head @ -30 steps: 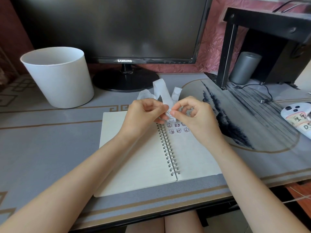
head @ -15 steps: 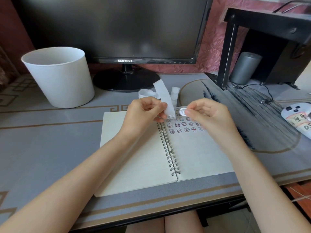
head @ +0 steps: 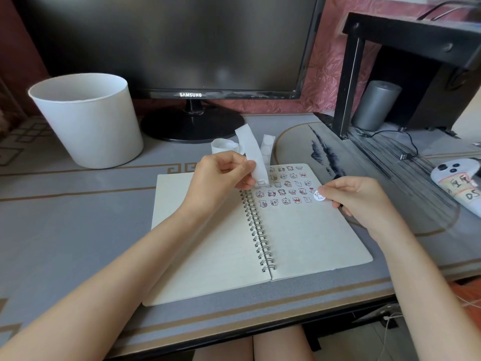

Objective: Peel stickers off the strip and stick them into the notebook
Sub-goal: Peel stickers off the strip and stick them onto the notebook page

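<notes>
- Pinching what, the right hand?
- A round sticker, over the notebook's right edge, beside the sticker rows' end.
- And the strip?
- Upright above the top of the spiral, gripped by the left hand.

left hand: bare
right hand: bare
forearms: bare along their whole visible length
thighs: bare, seen at the lower edge

place: home desk | evidence: Samsung monitor; white bin; patterned desk mat; grey speaker
</notes>
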